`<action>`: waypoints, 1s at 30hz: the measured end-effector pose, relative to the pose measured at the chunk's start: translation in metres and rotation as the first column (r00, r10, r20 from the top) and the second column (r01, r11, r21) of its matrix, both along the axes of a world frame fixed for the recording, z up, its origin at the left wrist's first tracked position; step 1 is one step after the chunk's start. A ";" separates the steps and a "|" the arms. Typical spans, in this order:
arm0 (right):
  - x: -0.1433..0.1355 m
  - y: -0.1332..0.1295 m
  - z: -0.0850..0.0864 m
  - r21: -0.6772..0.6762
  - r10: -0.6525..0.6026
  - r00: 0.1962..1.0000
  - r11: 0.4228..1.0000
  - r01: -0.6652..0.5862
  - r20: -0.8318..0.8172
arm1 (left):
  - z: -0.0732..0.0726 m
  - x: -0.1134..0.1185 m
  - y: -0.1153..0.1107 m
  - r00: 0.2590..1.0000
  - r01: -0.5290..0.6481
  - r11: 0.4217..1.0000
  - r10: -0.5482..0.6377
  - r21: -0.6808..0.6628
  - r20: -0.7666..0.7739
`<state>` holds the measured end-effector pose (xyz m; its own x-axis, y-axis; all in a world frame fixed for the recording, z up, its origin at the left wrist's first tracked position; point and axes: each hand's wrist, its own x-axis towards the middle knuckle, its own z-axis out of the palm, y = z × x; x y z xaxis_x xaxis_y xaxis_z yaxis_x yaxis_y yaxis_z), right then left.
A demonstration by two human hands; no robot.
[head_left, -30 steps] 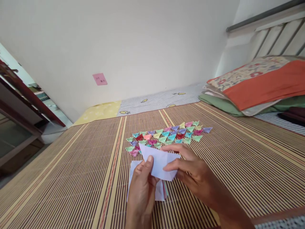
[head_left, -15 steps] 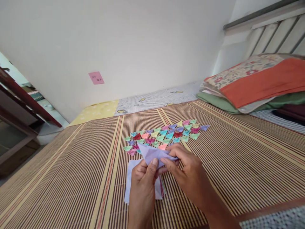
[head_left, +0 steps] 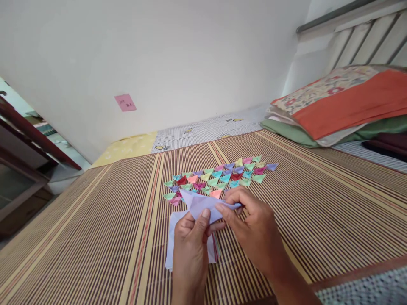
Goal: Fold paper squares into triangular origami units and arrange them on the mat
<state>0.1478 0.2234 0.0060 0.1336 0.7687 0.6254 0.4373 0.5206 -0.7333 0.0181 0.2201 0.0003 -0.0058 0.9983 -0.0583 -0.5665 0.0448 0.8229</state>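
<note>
Between my two hands is a folded sheet of lavender origami paper [head_left: 199,204], with a pointed corner sticking out to the upper left. My left hand [head_left: 192,241] pinches its lower edge, thumb on top. Closed on the paper's right end, my right hand [head_left: 251,220] presses with thumb and fingers. Below the hands lies a stack of paper squares [head_left: 173,237], lavender on top with coloured edges showing at the right; my left hand covers part of it. Just beyond, small folded paper boats [head_left: 213,182] in many colours stand in rows.
A striped bamboo mat [head_left: 95,228] covers the bed. Folded bedding with an orange band [head_left: 346,106] is piled at the right, near a white slatted headboard [head_left: 372,42]. A pink note [head_left: 125,102] is stuck on the wall behind. A doorway opens at the far left.
My right hand has shifted slightly to the right along the paper, and the paper's right end reaches a little further out. The left hand keeps its pinch. The view has moved slightly.
</note>
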 end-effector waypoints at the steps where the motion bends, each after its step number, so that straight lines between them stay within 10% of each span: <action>1: 0.001 0.000 0.000 0.008 -0.012 1.000 1.000 0.013 -0.008 | 0.000 0.000 0.000 1.000 -0.012 1.000 0.012 -0.012 0.001; 30: 0.008 0.003 -0.004 -0.037 -0.118 0.978 0.993 0.114 -0.169 | -0.001 0.006 -0.003 0.995 -0.099 0.992 0.100 -0.077 0.010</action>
<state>0.1557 0.2266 0.0021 0.3260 0.7578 0.5652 0.3606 0.4530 -0.8153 0.0239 0.2168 -0.0004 -0.1038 0.9854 -0.1351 -0.5823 0.0499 0.8114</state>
